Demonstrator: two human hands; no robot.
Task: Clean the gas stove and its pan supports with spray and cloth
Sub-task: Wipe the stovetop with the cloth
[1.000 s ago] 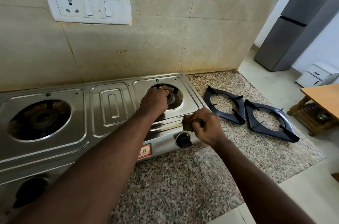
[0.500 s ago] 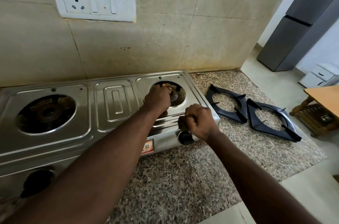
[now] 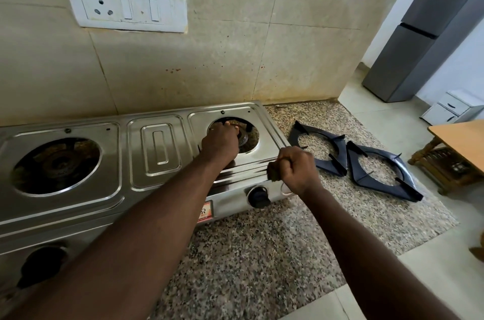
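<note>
**Scrubbing Partway Through**

Clenching a scrub pad [image 3: 273,174] in the right hand [image 3: 297,167] at the gas stove's [image 3: 157,152] front edge. Curling the left hand [image 3: 220,145] over the right burner [image 3: 246,139], grip unclear. Leaving both pan supports [image 3: 341,154] aside on the counter [image 3: 262,254], apparently unwiped.

I see open counter [image 3: 262,254] in front of the stove [image 3: 162,152]; two pan supports [image 3: 337,152] block its right side.

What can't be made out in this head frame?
Head view:
- Right burner: mostly under the left hand; its fingers' grip untellable.
- Cleaning pad: mostly enclosed by the right hand; cloth or scrubber unclear.
- Stove label: half behind the left forearm, unreadable.
- Left knob: dark, blurred near the edge.
</note>
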